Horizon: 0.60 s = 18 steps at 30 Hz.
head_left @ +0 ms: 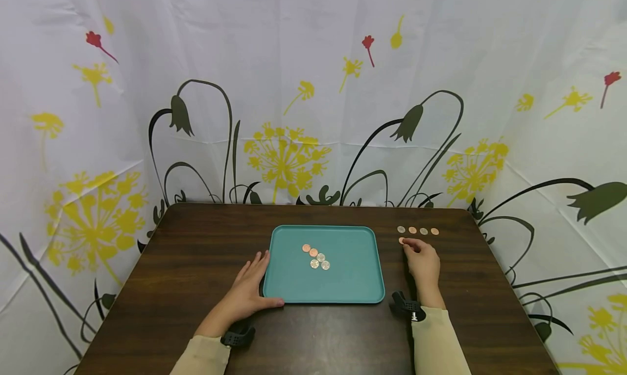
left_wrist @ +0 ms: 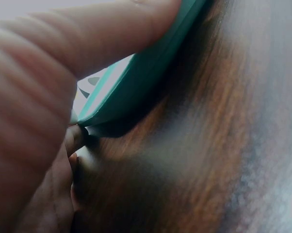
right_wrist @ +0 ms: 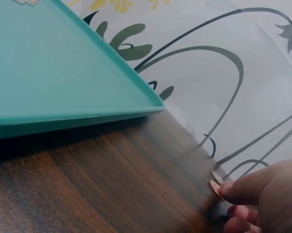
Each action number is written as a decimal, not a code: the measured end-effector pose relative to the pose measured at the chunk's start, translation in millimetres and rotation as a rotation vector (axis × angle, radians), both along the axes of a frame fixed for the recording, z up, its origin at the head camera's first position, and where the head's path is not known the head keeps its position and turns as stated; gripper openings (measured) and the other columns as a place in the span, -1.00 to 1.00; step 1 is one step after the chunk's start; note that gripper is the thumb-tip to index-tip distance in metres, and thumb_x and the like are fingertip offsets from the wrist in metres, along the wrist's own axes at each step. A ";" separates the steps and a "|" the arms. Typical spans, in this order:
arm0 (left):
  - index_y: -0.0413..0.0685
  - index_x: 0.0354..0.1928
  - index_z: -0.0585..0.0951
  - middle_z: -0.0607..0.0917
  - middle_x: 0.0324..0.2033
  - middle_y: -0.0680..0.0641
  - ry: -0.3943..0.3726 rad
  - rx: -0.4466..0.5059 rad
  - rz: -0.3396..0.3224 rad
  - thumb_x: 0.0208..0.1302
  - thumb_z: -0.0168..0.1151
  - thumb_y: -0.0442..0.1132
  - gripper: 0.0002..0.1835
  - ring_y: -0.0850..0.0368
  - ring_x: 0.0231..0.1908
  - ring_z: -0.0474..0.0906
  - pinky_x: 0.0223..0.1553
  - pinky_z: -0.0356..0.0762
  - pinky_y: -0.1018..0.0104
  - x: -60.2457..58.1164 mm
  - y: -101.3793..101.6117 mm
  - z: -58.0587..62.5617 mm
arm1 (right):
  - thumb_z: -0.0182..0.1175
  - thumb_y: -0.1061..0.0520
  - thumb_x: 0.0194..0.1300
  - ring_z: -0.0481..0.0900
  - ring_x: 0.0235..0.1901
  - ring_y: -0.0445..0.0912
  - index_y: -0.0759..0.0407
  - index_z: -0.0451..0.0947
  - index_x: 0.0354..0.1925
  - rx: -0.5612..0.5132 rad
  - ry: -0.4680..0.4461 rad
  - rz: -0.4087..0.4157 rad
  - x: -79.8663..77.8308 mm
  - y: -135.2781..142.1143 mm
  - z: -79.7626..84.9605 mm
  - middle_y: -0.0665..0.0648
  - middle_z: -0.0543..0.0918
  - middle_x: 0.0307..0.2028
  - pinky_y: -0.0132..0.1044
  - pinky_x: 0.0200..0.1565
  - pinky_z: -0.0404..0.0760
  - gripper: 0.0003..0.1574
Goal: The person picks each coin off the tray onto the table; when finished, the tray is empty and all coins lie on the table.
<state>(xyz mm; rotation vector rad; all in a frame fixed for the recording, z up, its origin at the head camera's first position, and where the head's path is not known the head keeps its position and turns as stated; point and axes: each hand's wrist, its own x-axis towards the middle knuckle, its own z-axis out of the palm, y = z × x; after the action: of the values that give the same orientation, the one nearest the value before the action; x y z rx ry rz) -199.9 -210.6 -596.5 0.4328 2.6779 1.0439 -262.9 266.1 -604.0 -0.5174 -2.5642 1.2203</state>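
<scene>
A teal tray (head_left: 350,282) lies on the table with several copper and silver coins near its middle, among them a copper coin (head_left: 313,252) and a silver coin (head_left: 325,265). My left hand (head_left: 250,288) rests against the tray's near left corner, fingers spread along the left side, thumb (left_wrist: 131,24) on the front rim. Right of the tray, my right hand (head_left: 422,263) pinches a copper coin (right_wrist: 215,189) at the tabletop. Just beyond it runs a short row of coins, with a silver coin (head_left: 401,229) at its left end and a copper coin (head_left: 435,231) at its right.
The dark wooden table (head_left: 318,342) reaches back to a white curtain (head_left: 303,54) printed with flowers. Black bands with small devices sit on both wrists, such as the right wrist device (head_left: 407,305).
</scene>
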 end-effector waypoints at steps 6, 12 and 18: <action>-0.14 0.79 -0.12 -0.07 0.77 -0.23 0.002 0.005 0.002 0.11 0.65 0.33 0.49 -0.25 0.78 -0.26 0.71 -0.38 -0.32 0.2 0.0 -0.3 | 0.38 0.03 0.52 0.48 -0.61 -0.12 0.11 0.84 0.00 -0.082 0.053 -0.036 1.5 -1.2 -1.4 0.08 0.63 -0.40 -0.30 -0.56 0.43 -0.77; -0.16 0.79 -0.12 -0.06 0.77 -0.23 0.012 0.003 0.001 0.11 0.65 0.33 0.50 -0.26 0.78 -0.25 0.71 -0.36 -0.33 1.0 -0.6 -0.6 | 0.41 0.00 0.51 0.48 -0.63 -0.14 0.12 0.80 -0.05 -0.141 0.085 -0.054 2.6 -2.3 -2.8 -0.01 0.57 -0.43 -0.30 -0.60 0.47 -0.77; -0.16 0.79 -0.12 -0.06 0.77 -0.23 0.003 0.021 0.000 0.12 0.65 0.32 0.49 -0.26 0.78 -0.25 0.71 -0.37 -0.33 0.5 -0.9 1.0 | 0.40 -0.02 0.51 0.49 -0.63 -0.17 0.13 0.77 0.01 -0.143 0.074 -0.053 2.4 -3.0 -0.4 -0.02 0.60 -0.39 -0.31 -0.58 0.49 -0.72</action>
<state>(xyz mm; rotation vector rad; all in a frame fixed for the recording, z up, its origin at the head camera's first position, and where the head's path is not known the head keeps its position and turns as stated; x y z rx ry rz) -199.4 -211.5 -595.6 0.4391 2.6722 1.0725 -260.4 263.1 -604.4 -0.5552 -2.3989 1.3843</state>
